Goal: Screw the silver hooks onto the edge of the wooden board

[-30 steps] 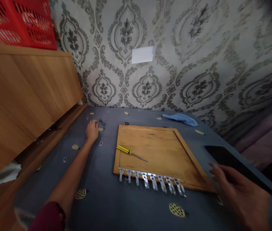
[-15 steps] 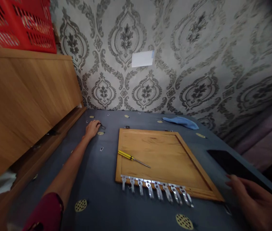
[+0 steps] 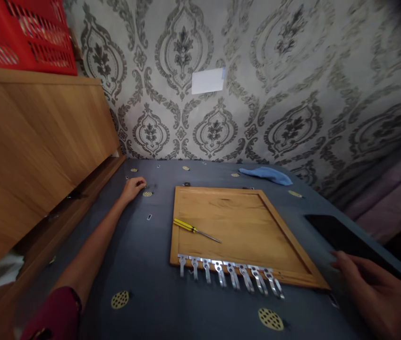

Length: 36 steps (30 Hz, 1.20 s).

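Note:
Near the back left of the surface, my left hand (image 3: 134, 188) is closed, its fingertips pinched at a small dark piece (image 3: 152, 186), too blurred to name. At the right edge my right hand (image 3: 377, 285) hovers with thumb and fingers pressed together; whatever it holds, if anything, cannot be made out. Between them a framed wooden panel (image 3: 225, 212) lies flat. A screwdriver (image 3: 186, 225) with a yellow handle rests on its left part. Along the panel's front edge runs a metal rail of several hooks (image 3: 232, 274), their ends hanging past the edge.
A blue cloth (image 3: 267, 175) lies at the back right. A flat black object (image 3: 345, 236) is by my right hand. The wooden cabinet (image 3: 44, 141) borders the left side, with a red basket (image 3: 40, 42) on top. A patterned wall (image 3: 214, 127) stands behind the blue-grey covering (image 3: 157, 293).
The view has shifted slightly. My left hand stays in nearly the same place, and the small dark piece at its fingertips is more blurred. My right hand remains closed at the right.

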{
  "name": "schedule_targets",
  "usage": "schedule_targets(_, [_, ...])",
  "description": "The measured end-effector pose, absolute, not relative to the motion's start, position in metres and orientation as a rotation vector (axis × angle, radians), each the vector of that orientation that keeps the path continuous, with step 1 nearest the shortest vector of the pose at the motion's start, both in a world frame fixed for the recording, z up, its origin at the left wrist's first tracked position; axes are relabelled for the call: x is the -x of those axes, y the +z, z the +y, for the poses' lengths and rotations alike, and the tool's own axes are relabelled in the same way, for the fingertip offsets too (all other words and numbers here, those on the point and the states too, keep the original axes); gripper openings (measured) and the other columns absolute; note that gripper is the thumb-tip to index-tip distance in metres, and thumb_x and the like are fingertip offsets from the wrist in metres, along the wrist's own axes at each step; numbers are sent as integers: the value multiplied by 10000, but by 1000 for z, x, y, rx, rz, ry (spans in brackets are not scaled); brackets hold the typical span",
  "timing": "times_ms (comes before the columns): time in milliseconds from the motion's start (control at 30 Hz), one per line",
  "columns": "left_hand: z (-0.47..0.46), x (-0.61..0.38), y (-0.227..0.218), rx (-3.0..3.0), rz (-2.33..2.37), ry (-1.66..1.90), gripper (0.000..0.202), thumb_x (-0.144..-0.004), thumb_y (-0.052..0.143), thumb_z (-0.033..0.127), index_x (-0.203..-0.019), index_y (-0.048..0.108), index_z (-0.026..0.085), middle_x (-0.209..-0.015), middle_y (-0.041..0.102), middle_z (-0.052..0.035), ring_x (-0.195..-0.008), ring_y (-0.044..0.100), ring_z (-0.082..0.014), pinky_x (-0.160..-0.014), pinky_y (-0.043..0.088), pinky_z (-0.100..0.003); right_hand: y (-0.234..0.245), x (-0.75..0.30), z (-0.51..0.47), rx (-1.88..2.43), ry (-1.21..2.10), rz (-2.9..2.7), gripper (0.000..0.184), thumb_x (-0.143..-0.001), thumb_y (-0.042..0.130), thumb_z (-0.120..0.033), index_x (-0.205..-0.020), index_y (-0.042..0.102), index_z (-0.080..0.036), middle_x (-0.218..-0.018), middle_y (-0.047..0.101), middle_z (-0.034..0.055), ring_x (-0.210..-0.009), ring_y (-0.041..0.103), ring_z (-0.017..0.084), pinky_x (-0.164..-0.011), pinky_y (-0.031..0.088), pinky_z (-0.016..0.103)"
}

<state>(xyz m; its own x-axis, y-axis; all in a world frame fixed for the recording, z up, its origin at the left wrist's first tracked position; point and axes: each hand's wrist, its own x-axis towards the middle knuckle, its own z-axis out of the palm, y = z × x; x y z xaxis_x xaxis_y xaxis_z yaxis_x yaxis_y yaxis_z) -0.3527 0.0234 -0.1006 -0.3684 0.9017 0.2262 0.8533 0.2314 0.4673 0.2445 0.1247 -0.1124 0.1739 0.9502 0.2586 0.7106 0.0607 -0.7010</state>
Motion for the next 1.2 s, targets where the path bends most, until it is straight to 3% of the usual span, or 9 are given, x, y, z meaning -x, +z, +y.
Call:
schedule_targets(200, [-17,313,-105,-1814,2309,860,351,-972,613,385,-1246,617,166,-1251,645,-101,-1068,658,-216,-915,582,-432,-103,-235,113,1766,488,-1593,328,-610,590,-581,-759,695,-309,-782,780,121,-839,724,404,-699,508,476])
schedule_targets(300, [-45,283,-111,-1922,2273,893,204,-998,537,329,-990,704,213,-1028,712,-75,-951,659,-198,-897,542,-367,-102,-231,109,1733,475,-1612,361,-617,562,-581,-751,677,-267,-728,753,116,-803,714,394,-720,496,471])
schedule_targets(400, [-71,261,-116,-2024,2228,878,165,-950,564,273,-871,706,244,-850,688,-68,-893,631,-216,-797,500,-302,-99,-225,106,1691,441,-1622,312,-627,553,-543,-689,650,-253,-676,722,105,-756,699,355,-711,489,446])
schedule_targets(500, [-87,251,-116,-2061,2220,892,139,-918,575,236,-855,697,258,-819,668,-79,-857,601,-229,-683,447,-274,-95,-219,102,1693,464,-1598,256,-642,563,-479,-685,636,-238,-704,719,115,-782,697,324,-711,487,414])
schedule_targets(700, [-93,244,-109,-1998,2271,1056,189,-925,573,252,-756,656,240,-718,604,-70,-764,546,-228,-669,401,-280,-94,-216,99,1714,493,-1573,219,-663,563,-436,-693,624,-228,-715,704,107,-826,696,322,-779,479,414])
schedule_targets(900, [-89,225,-90,-1809,2208,1326,123,-887,624,283,-792,670,222,-830,651,-62,-820,574,-202,-741,444,-285,-102,-219,103,1647,505,-1474,215,-695,590,-397,-726,664,-197,-694,692,94,-743,682,285,-767,497,400])
schedule_targets(1100, [-87,181,-69,-1546,1867,1366,218,-868,611,396,-805,645,190,-734,658,-30,-554,556,-130,-487,458,-231,-100,-215,83,1426,423,-1544,302,-794,592,-411,-853,709,-140,-789,727,145,-662,666,235,-674,508,351])
schedule_targets(1200, [-87,151,-58,-1471,1707,1292,253,-838,655,429,-826,647,177,-639,629,-7,-514,546,-120,-470,460,-224,-90,-197,47,1163,355,-1809,210,-875,623,-365,-843,721,-182,-765,737,86,-665,668,199,-681,518,315])
